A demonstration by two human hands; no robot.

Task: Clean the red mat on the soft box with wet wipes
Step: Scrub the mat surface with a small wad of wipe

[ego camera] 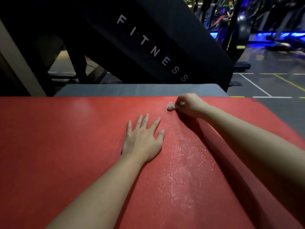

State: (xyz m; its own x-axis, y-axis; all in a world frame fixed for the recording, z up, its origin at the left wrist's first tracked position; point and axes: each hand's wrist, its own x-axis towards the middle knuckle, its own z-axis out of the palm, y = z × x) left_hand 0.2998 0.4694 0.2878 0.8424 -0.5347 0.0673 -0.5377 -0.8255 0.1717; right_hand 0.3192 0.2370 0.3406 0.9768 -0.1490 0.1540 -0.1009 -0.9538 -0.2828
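Observation:
A red mat (66,138) covers most of the view and lies on a grey soft box (132,90), whose bare top shows along the mat's far edge. My left hand (143,138) lies flat on the mat near its middle, fingers spread and straight. My right hand (189,104) is farther away near the mat's far edge, fingers curled round a small crumpled white wet wipe (170,106) that touches the mat. A glistening wet streak (184,156) runs on the mat from the wipe back toward me, between my two arms.
A black slanted panel lettered FITNESS (151,48) rises behind the box. Gym machines with blue lights (272,33) stand at the back right on a dark floor with white and yellow lines (264,85). A pale post (19,63) leans at the left.

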